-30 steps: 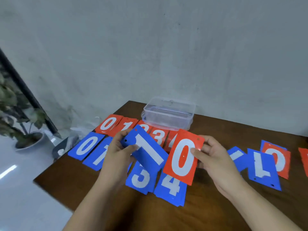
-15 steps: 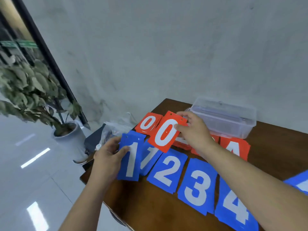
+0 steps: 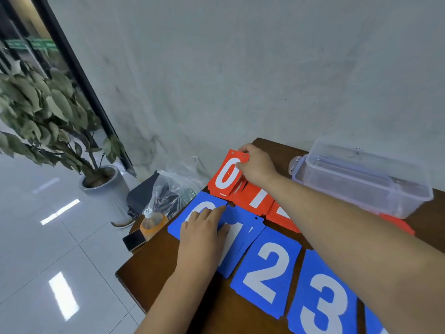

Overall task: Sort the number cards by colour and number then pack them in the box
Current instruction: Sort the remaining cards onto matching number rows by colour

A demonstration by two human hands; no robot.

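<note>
Against the grey wall, a dark brown wooden surface (image 3: 149, 280) carries everything. At its far right stands a clear rectangular plastic box (image 3: 361, 179). Along the near side runs a row of blue cards with white numbers: the blue 3 card (image 3: 322, 304), the blue 2 card (image 3: 267, 271), the blue 1 card (image 3: 237, 239) and the blue 0 card (image 3: 190, 213) at the left corner. Behind them lie red cards, the red 1 card (image 3: 258, 197) just beside the red 0 card (image 3: 226, 177). The left hand (image 3: 202, 237) lies flat across the blue 0 and 1 cards, its grip spread, fingers straight. The right hand (image 3: 257, 165) reaches across, its grip pinching the red 0 card's top edge; that card tilts up off the red ones beneath. Off the left corner stands a small plastic bottle of orange liquid (image 3: 153, 222).
</note>
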